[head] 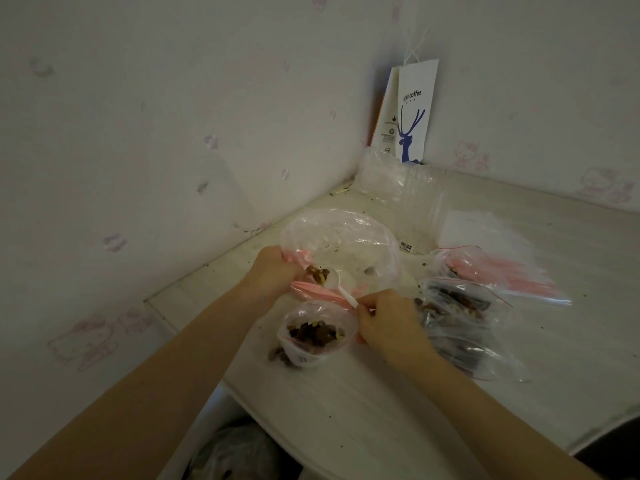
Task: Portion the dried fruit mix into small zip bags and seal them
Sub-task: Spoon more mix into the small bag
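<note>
While the rim of the large clear zip bag is gripped by the left hand, fingers clenched round its pink zip strip, the bag mouth is seen gaping toward the camera. Only crumbs and a few pieces are visible inside it.

The handle end of a white plastic spoon is pinched between thumb and fingertips of the right hand. The spoon bowl is positioned inside the big bag's mouth, just beside the left fingers, and a heap of dried fruit mix is carried on it.

A small zip bag is set upright and open just below the right fingertips, between the two wrists, and is partly filled with the same brown mix. Whether it is propped in a cup cannot be told. A few loose pieces are noted touching its base on the left-hand side.

Filled zip bags are piled just outside the right knuckles. Empty zip bags with pink strips are stacked beyond those, well away from either hand. Crumbs are scattered over the pale table. A paper coffee bag with a blue deer is stood in the far corner, with a clear plastic wrapper in front of it.
</note>
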